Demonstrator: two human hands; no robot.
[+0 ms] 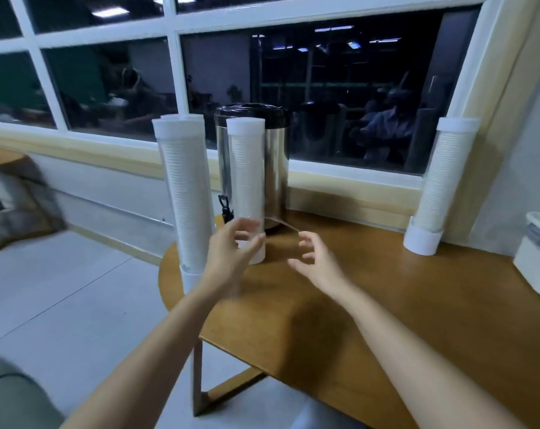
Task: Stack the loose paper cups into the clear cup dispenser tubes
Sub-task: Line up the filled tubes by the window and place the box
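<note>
Left hand [233,247] is held in the middle of the head view with its fingers spread and loosely curved in front of the foot of the middle dispenser tube [247,181]. Nothing is gripped, and through the blur it cannot be told whether the tube is touched. Right hand [316,258] is raised just to the right of it over the wooden table [401,298], fingers apart and bent, holding nothing.

The middle tube stands upright on the table, in front of a steel urn [278,168], and appears filled with white cups nearly to its cap. A second tube [185,196] stands at the table's left edge. A third tube [439,187] is leaned against the wall at right of frame, near a white lidded box [538,258]. No loose cups are seen anywhere.

The stacking is judged to be largely done, with the middle tube being steadied or taken up between both hands. For the next move, a two-sided hold low on the tube would be called for, since so tall a tube could be tipped easily.
</note>
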